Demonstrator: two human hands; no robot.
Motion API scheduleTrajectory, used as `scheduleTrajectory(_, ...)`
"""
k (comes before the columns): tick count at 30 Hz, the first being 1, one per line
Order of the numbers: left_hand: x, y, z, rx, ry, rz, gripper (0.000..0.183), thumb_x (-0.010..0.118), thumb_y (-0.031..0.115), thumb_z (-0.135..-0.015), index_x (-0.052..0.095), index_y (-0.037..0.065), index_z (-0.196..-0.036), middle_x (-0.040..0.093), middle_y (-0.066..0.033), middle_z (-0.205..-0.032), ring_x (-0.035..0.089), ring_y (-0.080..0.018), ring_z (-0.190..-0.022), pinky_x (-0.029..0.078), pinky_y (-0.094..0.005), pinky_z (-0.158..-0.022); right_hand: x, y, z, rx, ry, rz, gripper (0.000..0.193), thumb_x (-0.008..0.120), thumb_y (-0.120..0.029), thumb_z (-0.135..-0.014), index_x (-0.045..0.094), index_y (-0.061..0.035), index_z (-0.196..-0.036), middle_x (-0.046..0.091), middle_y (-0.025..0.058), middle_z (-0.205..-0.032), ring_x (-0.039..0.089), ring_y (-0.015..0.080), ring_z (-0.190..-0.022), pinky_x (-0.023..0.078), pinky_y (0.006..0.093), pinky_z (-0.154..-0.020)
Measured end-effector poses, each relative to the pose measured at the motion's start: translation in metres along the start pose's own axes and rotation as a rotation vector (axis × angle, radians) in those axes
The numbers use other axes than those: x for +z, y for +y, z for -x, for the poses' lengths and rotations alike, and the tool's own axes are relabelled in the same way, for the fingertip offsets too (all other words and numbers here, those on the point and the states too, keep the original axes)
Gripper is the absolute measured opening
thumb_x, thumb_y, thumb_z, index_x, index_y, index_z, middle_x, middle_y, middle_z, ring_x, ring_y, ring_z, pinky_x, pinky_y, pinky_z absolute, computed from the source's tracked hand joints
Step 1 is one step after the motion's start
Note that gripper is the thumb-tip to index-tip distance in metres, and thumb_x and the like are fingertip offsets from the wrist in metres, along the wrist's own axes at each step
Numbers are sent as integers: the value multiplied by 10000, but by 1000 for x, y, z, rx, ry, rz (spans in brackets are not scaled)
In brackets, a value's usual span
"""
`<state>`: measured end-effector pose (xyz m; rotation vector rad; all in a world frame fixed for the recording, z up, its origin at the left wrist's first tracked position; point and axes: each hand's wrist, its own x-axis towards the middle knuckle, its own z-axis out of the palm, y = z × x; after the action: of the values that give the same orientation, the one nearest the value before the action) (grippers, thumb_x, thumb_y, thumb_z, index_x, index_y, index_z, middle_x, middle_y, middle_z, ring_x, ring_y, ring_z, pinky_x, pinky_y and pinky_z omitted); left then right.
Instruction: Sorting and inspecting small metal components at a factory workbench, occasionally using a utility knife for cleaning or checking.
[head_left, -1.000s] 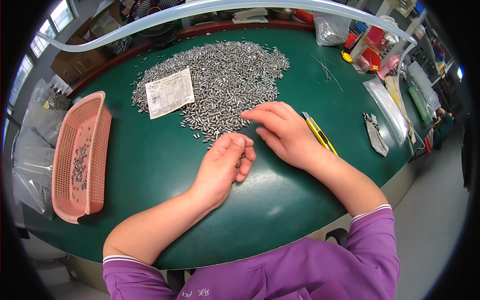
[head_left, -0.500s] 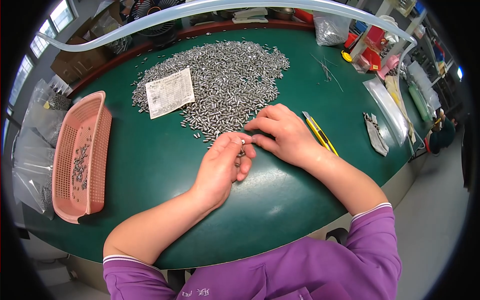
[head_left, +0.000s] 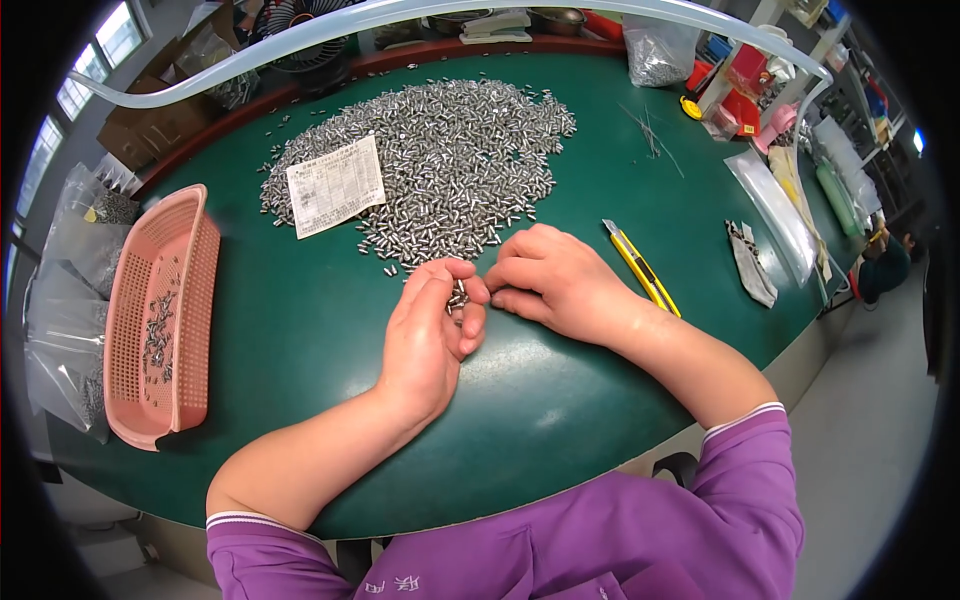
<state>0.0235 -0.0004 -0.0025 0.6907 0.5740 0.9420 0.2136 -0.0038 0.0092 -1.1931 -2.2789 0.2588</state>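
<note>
A big heap of small silvery metal pieces (head_left: 450, 160) lies on the green table (head_left: 300, 330), with a printed paper slip (head_left: 335, 185) on its left part. My left hand (head_left: 430, 335) is cupped just below the heap, holding a small bunch of the metal pieces (head_left: 459, 296) between thumb and fingers. My right hand (head_left: 555, 280) lies knuckles up beside it, its fingertips meeting my left thumb and fingers at the bunch. What the right fingertips pinch is hidden.
A pink plastic basket (head_left: 160, 320) with some metal pieces stands at the left. A yellow utility knife (head_left: 640, 265) lies right of my right hand. Plastic bags (head_left: 760, 215) and red objects sit at the right rim, a clear hose (head_left: 300, 40) arcs over the back.
My right hand has drawn back from the heap's edge to my left hand. The left hand has turned a little and now shows metal pieces in its fingers.
</note>
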Motion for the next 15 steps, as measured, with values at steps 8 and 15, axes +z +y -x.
scheduleTrajectory(8,4,3,-4,-124,-82,-117,173,414,193,-991,474,54,-1076,520,-54,-857,416,-89,-617,331,-215,-515,-8,-2,-5,37,173,-145,105,691,-80,-787,629,-70,-871,625,34,-881,580,217,-870,455,337,-790)
scheduleTrajectory(15,4,4,-4,-147,-135,-205,164,462,188,-982,480,50,-1069,545,-31,-836,446,-70,-599,352,-200,-505,-9,-7,-4,39,129,-312,139,673,-49,-812,682,-70,-949,628,34,-894,583,180,-885,471,313,-781)
